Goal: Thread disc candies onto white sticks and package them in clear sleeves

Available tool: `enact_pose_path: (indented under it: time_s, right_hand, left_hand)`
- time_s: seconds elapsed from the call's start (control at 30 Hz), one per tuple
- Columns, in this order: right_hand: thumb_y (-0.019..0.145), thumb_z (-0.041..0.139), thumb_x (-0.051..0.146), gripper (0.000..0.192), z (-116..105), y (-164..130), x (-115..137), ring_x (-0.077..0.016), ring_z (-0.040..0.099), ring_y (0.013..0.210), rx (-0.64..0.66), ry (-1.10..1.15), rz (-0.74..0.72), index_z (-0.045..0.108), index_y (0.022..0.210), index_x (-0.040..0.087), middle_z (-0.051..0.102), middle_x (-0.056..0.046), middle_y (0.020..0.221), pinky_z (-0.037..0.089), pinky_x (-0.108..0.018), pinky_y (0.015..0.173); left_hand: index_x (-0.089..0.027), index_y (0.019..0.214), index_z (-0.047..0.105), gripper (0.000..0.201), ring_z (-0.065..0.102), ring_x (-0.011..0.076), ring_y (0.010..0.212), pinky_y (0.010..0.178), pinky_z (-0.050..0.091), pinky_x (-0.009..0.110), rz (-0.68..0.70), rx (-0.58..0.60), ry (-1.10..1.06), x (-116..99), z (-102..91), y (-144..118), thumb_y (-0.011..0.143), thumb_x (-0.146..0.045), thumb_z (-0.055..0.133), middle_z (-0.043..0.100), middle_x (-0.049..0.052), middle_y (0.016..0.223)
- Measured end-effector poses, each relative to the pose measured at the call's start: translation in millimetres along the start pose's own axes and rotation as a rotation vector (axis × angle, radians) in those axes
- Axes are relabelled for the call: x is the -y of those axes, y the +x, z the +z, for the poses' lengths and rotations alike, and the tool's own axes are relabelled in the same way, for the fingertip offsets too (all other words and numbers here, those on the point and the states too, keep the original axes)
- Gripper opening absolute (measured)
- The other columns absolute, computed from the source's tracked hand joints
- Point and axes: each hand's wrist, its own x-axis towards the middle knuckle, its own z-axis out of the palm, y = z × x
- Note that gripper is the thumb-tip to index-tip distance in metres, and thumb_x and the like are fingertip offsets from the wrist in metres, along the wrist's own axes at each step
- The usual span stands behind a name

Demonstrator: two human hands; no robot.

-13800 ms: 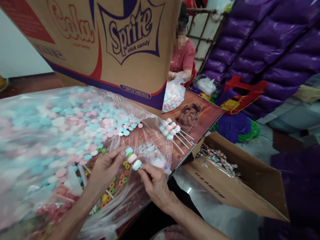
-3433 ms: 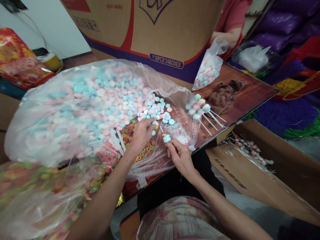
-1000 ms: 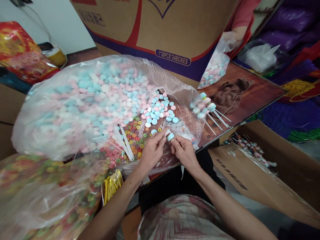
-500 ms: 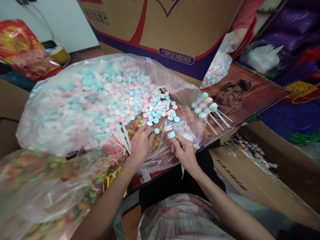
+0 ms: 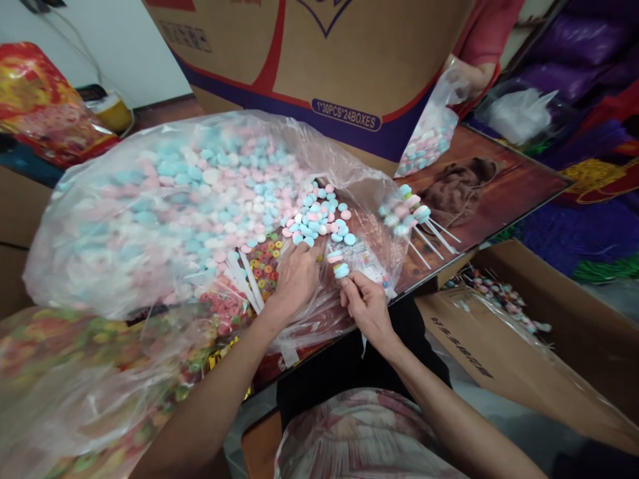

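Note:
My right hand [image 5: 368,303] pinches the lower end of a marshmallow skewer [image 5: 340,265], where pink, white and blue pieces are stacked with a yellowish one between. Its stick is mostly hidden by my fingers. At the near edge of a loose pile of pink and blue marshmallows [image 5: 322,214], my left hand [image 5: 297,278] reaches forward, palm down, fingers stretched out; the fingertips are partly hidden against the pieces. Small coloured candy rings [image 5: 264,266] lie left of that hand, beside white sticks [image 5: 243,283]. The pile spills from a big clear bag of marshmallows [image 5: 184,193].
Finished skewers [image 5: 414,209] lie right on the table [image 5: 519,183], near a brown cloth [image 5: 462,189]. A large carton [image 5: 344,60] stands behind. Another person's hand [image 5: 474,74] holds a marshmallow bag [image 5: 429,136]. An open box [image 5: 499,332] with skewers sits lower right; a bag of rings [image 5: 90,386] lies left.
My left hand has moved forward and slightly right to the pile's edge, covering the spot where a single blue marshmallow lay. My right hand keeps its grip on the skewer, almost still.

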Motion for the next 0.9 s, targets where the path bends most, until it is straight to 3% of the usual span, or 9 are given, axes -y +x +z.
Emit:
enact_pose_path:
  time_s: [0.13, 0.23, 0.37, 0.47, 0.53, 0.63, 0.9]
  right_hand:
    - [0.099, 0.048, 0.039, 0.036, -0.1, -0.1, -0.1, -0.0106, 0.041, 0.047, 0.007, 0.012, -0.013, 0.048, 0.067, 0.022, 0.047, 0.004, 0.054, 0.032, -0.024, 0.048]
    - [0.099, 0.049, 0.038, 0.035, -0.2, 0.2, 0.5, -0.0109, 0.042, 0.048, -0.004, 0.011, -0.01, 0.049, 0.067, 0.022, 0.048, 0.004, 0.055, 0.032, -0.025, 0.049]
    - [0.099, 0.049, 0.034, 0.034, -0.8, 0.6, 2.7, -0.0115, 0.045, 0.053, 0.036, -0.012, -0.054, 0.05, 0.067, 0.022, 0.05, 0.004, 0.057, 0.035, -0.025, 0.054]
    - [0.098, 0.05, 0.031, 0.033, -0.6, 0.5, 3.0, -0.0118, 0.048, 0.056, 0.074, -0.051, -0.121, 0.05, 0.067, 0.021, 0.051, 0.004, 0.059, 0.037, -0.025, 0.059]
    - [0.098, 0.05, 0.03, 0.033, -0.2, 0.1, 2.0, -0.0118, 0.048, 0.056, 0.088, -0.08, -0.145, 0.05, 0.067, 0.021, 0.051, 0.004, 0.059, 0.037, -0.026, 0.06]
    - [0.099, 0.049, 0.029, 0.033, 0.4, -0.5, -0.3, -0.0121, 0.049, 0.057, 0.099, -0.102, -0.16, 0.05, 0.067, 0.021, 0.05, 0.004, 0.059, 0.037, -0.026, 0.06]
    - [0.098, 0.05, 0.027, 0.031, 1.4, -0.1, -2.4, -0.0118, 0.046, 0.056, 0.079, -0.107, -0.168, 0.05, 0.068, 0.021, 0.049, 0.004, 0.059, 0.036, -0.026, 0.06]
  left_hand:
    - [-0.02, 0.091, 0.074, 0.028, 0.057, 0.0276, 0.087, 0.083, 0.046, 0.041, 0.038, 0.036, 0.062, -0.4, 2.2, 4.3, 0.086, -0.008, 0.049, 0.063, 0.011, 0.085]
    - [-0.02, 0.087, 0.075, 0.027, 0.059, 0.0259, 0.088, 0.086, 0.046, 0.04, 0.01, -0.011, -0.118, 5.4, 2.8, 4.6, 0.085, -0.009, 0.05, 0.065, 0.009, 0.085]
    - [-0.018, 0.082, 0.075, 0.014, 0.06, 0.0183, 0.075, 0.074, 0.047, 0.032, -0.216, -0.084, -0.783, 16.7, 0.5, 4.0, 0.084, -0.025, 0.063, 0.069, 0.004, 0.08]
    - [-0.015, 0.082, 0.075, 0.025, 0.059, 0.0128, 0.067, 0.067, 0.048, 0.026, -0.412, -0.029, -1.326, 22.7, -3.8, 1.2, 0.07, -0.037, 0.08, 0.069, 0.003, 0.077]
    - [-0.014, 0.081, 0.076, 0.035, 0.06, 0.0112, 0.067, 0.067, 0.049, 0.024, -0.498, 0.007, -1.517, 24.0, -6.2, -1.3, 0.059, -0.037, 0.089, 0.069, 0.003, 0.076]
    - [-0.014, 0.08, 0.077, 0.039, 0.061, 0.0096, 0.066, 0.066, 0.049, 0.021, -0.549, 0.014, -1.607, 23.4, -6.9, -3.7, 0.052, -0.035, 0.094, 0.069, 0.003, 0.074]
    - [-0.014, 0.079, 0.076, 0.036, 0.062, 0.0104, 0.067, 0.067, 0.05, 0.022, -0.526, -0.001, -1.597, 24.7, -1.2, -5.8, 0.056, -0.036, 0.093, 0.07, 0.003, 0.075]
